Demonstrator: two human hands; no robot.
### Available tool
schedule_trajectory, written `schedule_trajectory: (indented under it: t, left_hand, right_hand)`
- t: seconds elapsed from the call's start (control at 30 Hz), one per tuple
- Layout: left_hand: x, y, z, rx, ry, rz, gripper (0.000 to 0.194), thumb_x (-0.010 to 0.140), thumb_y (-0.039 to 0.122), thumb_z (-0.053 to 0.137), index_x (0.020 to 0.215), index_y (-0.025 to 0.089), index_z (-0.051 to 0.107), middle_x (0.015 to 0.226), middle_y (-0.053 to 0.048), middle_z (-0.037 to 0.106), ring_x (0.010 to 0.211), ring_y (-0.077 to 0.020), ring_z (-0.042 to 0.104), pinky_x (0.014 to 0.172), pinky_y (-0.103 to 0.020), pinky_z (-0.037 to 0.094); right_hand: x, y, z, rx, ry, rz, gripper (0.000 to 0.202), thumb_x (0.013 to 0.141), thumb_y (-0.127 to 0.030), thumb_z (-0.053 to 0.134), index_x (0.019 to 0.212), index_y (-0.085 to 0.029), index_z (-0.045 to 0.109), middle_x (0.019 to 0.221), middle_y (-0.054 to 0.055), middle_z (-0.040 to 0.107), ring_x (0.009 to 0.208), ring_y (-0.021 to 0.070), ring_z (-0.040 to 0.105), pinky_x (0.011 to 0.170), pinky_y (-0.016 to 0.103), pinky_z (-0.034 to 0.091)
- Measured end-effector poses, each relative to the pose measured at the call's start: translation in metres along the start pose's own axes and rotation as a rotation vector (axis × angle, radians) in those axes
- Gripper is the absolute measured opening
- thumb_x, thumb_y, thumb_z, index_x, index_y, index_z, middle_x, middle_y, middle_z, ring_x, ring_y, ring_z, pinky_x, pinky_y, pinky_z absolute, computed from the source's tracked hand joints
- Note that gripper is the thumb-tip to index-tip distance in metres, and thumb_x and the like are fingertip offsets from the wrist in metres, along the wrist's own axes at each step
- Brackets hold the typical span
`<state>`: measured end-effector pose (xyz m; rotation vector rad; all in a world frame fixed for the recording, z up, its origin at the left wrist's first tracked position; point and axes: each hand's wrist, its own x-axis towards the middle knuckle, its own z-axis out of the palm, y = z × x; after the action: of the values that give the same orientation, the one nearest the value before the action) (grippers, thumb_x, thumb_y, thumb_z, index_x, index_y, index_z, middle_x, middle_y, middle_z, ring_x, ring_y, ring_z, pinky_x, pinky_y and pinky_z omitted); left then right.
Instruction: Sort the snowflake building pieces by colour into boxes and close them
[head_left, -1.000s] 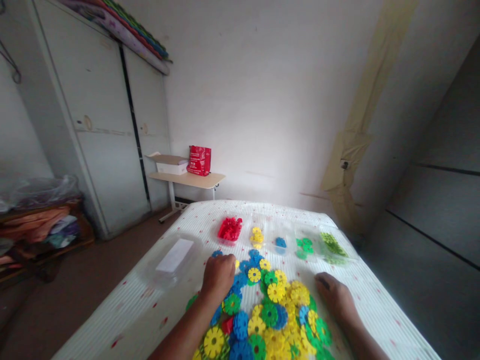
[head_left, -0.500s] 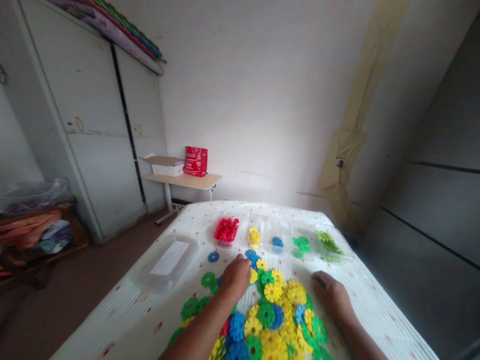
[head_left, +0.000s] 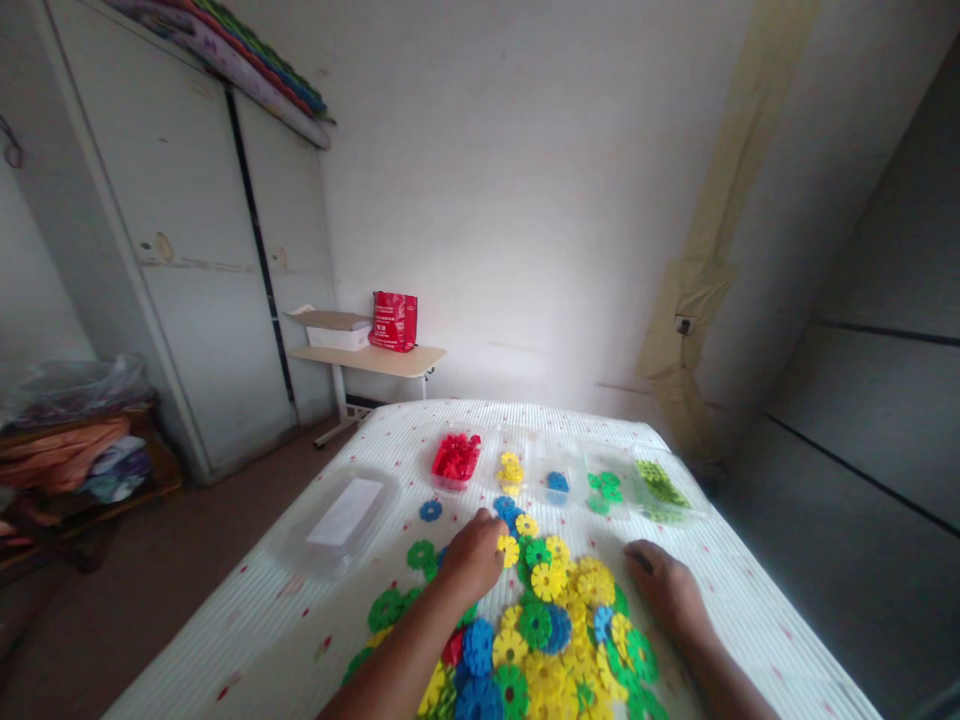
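I see smooth plastic discs (head_left: 547, 581) at lower centre, a ribbed, matt tablecloth (head_left: 262, 640) beneath, a glossy bag (head_left: 394, 322) left of centre.

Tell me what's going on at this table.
A person is handling notched plastic discs with bare hands. The left hand is at a yellow disc near the far end of a loose, mixed-color pile; whether its grip is closed on the disc isn't clear. The right hand is curled at the pile's right side. Beyond the pile, clear containers hold, left to right, red, yellow, blue, green and light-green pieces. Many discs lie loose on the cloth.
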<state>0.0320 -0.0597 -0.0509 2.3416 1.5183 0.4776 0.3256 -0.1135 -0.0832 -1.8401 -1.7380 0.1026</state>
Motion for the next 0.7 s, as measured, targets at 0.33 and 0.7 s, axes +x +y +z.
schedule_trajectory:
  t: [0.33,0.7]
  left_hand:
    - [-0.008,0.007,-0.005,-0.112,0.118,-0.038,0.017,0.057,0.003,0.049,0.065,0.018,0.051,0.077,0.001,0.052,0.076,-0.0122,0.05,0.067,-0.02,0.035]
    - [-0.047,-0.007,-0.009,-0.671,0.124,-0.184,0.008,0.058,0.012,0.046,0.059,0.019,0.042,0.048,0.008,0.042,0.045,-0.0077,0.042,0.044,-0.018,0.03]
  right_hand:
    - [0.0,-0.002,-0.002,0.021,-0.003,0.008,0.026,0.073,-0.033,0.039,0.079,-0.021,0.062,0.08,0.004,0.068,0.074,0.0182,0.063,0.068,0.025,0.046]
    - [-0.003,-0.011,-0.005,0.051,0.051,0.006,0.026,0.073,-0.033,0.042,0.076,-0.021,0.064,0.077,0.004,0.068,0.07,0.0187,0.063,0.066,0.026,0.046]
